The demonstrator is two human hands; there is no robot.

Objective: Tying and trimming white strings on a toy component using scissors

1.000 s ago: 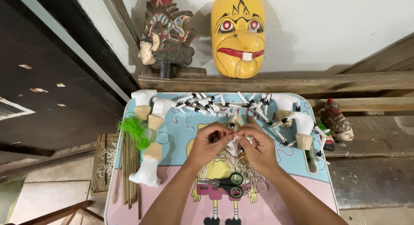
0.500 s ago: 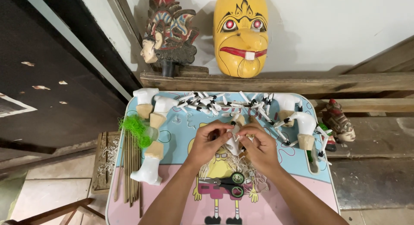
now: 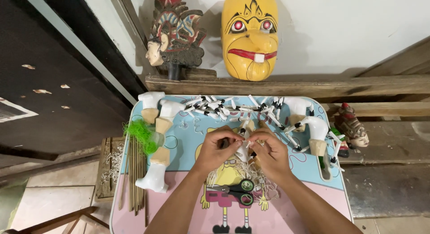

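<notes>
A small white carved piece sits pinched between the fingertips of both hands, at the middle of the little table and just above a heap of pale shavings. The left hand closes on it from the left, thumb and forefinger bent together at its upper edge. The right hand closes on it from the right, fingers curled so tightly that most of the piece is hidden. The two hands meet over it, knuckles nearly touching; what exactly the fingers do to it cannot be told.

Directly under the hands lies the pile of pale shavings, and on its near edge a pair of scissors with black and green handles, lying flat. All of this rests on the table, whose top is printed with a cartoon figure on blue and pink.

Along the far edge of the table lies a row of thin white sticks with black tips. To the left of the hands stand white bird-shaped carvings with bare wooden middles, and a tuft of green fibre beside them. Similar white carvings stand to the right. Thin bamboo sticks lie along the table's left edge.

Beyond the table, a wooden shelf carries a yellow mask and a painted puppet head against the wall.
</notes>
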